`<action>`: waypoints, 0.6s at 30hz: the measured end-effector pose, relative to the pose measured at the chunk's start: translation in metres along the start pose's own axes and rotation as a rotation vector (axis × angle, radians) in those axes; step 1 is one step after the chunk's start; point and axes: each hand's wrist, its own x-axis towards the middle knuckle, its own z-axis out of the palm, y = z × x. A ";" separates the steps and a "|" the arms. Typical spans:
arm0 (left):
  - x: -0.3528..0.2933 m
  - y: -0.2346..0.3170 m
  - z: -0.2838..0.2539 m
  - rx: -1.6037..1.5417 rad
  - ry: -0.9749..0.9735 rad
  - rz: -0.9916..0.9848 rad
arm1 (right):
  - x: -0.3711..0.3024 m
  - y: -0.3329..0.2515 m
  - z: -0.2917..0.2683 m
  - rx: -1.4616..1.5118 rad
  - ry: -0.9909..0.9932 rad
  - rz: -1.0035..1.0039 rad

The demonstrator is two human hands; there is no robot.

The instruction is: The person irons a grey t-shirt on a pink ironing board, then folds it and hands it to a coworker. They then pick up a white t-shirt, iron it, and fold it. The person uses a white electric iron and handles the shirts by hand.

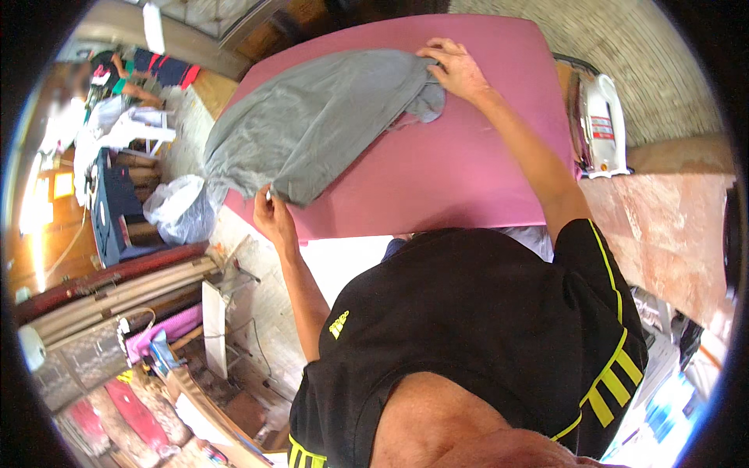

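Observation:
A wrinkled grey garment, its exact kind unclear, lies stretched across a pink padded ironing board. My left hand pinches the garment's near left corner between thumb and fingers, at the board's near edge. At the far right end of the cloth, my right hand has its curled fingers and thumb on the edge. Below that hand, a loose part of the cloth hangs in folds on the board. The garment's left end is bunched and reaches the board's left side.
A white iron stands at the board's right, beside a stone-like ledge. On the left floor sits a translucent plastic bag near a white stool. Another person is at the far left. Rolls and boxes lie lower left.

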 end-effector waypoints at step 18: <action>-0.004 -0.001 0.018 0.321 -0.163 0.354 | 0.030 0.004 -0.019 0.530 -0.215 0.500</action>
